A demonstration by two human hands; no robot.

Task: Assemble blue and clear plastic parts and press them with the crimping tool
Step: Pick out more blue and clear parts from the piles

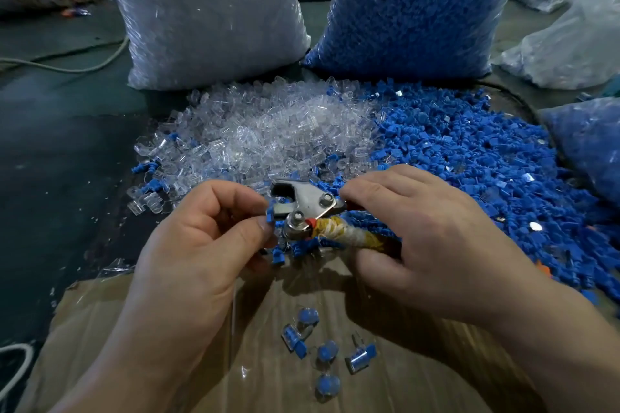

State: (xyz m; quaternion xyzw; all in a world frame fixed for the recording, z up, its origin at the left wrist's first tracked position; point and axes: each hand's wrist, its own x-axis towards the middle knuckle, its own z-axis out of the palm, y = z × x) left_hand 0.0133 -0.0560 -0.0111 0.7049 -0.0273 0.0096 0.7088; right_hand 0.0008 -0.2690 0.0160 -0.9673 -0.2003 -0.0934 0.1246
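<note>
Five finished parts (322, 350) lie on the cardboard (134, 329), below the crimper (307, 208). Right hand (426, 245) grips its wrapped handle; left hand (198, 241) pinches a blue part (271, 216) at its jaws. Clear pile (268, 134) and blue pile (469, 157) lie beyond, bare cardboard nearer.

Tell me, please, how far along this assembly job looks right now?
Early, I'd judge. Done: about five assembled blue-and-clear pieces lie on the cardboard. In hand: the left hand holds a blue part at the crimping tool, gripped by the right hand. Left: large loose piles of clear parts and blue parts, plus full bags behind.
</note>
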